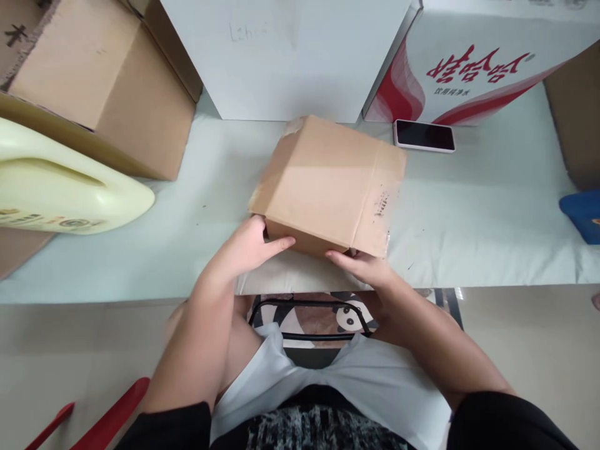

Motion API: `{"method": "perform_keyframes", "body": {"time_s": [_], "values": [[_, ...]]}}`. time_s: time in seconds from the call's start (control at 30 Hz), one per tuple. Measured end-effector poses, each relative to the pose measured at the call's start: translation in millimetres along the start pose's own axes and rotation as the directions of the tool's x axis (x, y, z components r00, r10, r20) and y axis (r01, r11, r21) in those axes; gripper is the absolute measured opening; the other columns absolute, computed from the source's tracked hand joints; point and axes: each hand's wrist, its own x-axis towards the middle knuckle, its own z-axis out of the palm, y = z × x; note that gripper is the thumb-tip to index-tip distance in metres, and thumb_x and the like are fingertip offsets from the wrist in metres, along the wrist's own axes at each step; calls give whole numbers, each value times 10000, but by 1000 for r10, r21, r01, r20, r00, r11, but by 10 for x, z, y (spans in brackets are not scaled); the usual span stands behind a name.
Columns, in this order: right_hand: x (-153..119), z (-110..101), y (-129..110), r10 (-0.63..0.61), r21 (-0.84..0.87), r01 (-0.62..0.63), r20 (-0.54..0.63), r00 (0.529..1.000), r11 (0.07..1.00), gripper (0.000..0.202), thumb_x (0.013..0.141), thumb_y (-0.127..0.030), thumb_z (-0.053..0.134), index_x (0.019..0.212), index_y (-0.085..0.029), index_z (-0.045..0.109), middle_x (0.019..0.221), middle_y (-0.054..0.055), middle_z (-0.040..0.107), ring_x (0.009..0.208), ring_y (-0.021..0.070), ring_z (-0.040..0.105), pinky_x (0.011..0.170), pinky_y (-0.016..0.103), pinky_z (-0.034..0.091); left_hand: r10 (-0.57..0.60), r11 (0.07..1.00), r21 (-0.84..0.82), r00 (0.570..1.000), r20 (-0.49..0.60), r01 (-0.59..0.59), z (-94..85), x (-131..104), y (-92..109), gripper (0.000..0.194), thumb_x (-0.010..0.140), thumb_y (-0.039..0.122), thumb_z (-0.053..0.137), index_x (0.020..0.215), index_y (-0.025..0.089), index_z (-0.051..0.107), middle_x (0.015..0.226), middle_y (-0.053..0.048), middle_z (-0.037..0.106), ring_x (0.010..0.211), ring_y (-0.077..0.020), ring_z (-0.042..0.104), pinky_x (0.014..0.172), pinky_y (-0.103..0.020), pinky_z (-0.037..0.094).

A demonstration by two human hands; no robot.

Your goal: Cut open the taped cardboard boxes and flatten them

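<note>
So, cardboard box [323, 184] between fingers [285, 242].

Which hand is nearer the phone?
Right. The right hand, at the cardboard box, is below and left of the phone in view; the left hand is below and farther left.

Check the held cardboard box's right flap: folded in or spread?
Spread: the flap extends outward past the crease on the cardboard box. Whether that end is open underneath, cannot tell.
</note>
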Motion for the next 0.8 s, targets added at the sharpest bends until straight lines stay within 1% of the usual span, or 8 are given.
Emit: {"method": "perform_keyframes", "body": {"time_s": [0.13,0.23,0.3,0.4,0.47,0.53,0.63,0.8], "values": [[32,30,-23,120,22,-118,-205,971,993,553,771,-673,813,1143,-268,751,1018,104,807,1058,316,773,988,507,649,23,999,29,977,-211,-18,9,-7,62,628,767,473,830,1289,194,620,1357,-158,691,1343,-385,629,1122,-538,540],[56,-1,21,192,43,-188,-335,922,981,546,709,-674,850,1019,-235,752,1007,122,809,980,313,776,879,477,660,-42,998,32,947,-319,55,-23,-23,106,619,729,466,842,1241,193,626,1307,-139,696,1269,-372,654,1055,-513,565],[69,-24,51,218,21,-230,-415,883,973,548,681,-664,863,965,-211,744,977,132,806,937,310,766,828,464,651,-59,998,13,930,-363,69,-47,-35,122,558,720,464,835,1177,207,644,1243,-108,707,1209,-341,668,1002,-473,574],[82,-51,66,204,-28,-249,-490,848,968,542,688,-656,848,965,-204,733,964,121,806,906,296,753,815,453,628,19,999,42,907,-422,-1,-68,-40,124,304,755,444,774,895,212,636,1017,-49,691,1010,-247,673,908,-389,552],[80,-67,59,180,-44,-238,-529,829,970,527,704,-644,836,978,-209,722,989,111,809,915,285,748,814,435,614,52,999,31,901,-430,-42,-67,-36,118,297,769,440,732,762,214,540,814,-6,608,796,-178,612,762,-331,512],[67,-86,51,174,-21,-224,-560,810,974,498,728,-626,823,985,-215,708,1007,97,803,937,270,742,824,411,604,28,996,-72,919,-393,-61,-60,-33,117,308,753,437,730,827,226,519,748,21,587,688,-148,571,652,-293,465],[41,-127,57,203,124,-161,-560,803,979,465,826,-663,711,1006,-235,685,1003,58,770,950,234,724,828,372,592,-14,972,-223,938,-346,-68,-48,-44,138,396,699,415,766,937,243,500,819,11,675,689,-146,617,613,-271,478],[72,-198,104,319,335,-143,-560,764,931,424,907,-673,599,910,-250,627,909,18,689,877,198,679,762,322,565,66,867,-452,948,-310,-208,-67,-98,191,413,666,415,759,850,256,425,952,-20,772,683,-158,672,550,-281,504]]}}
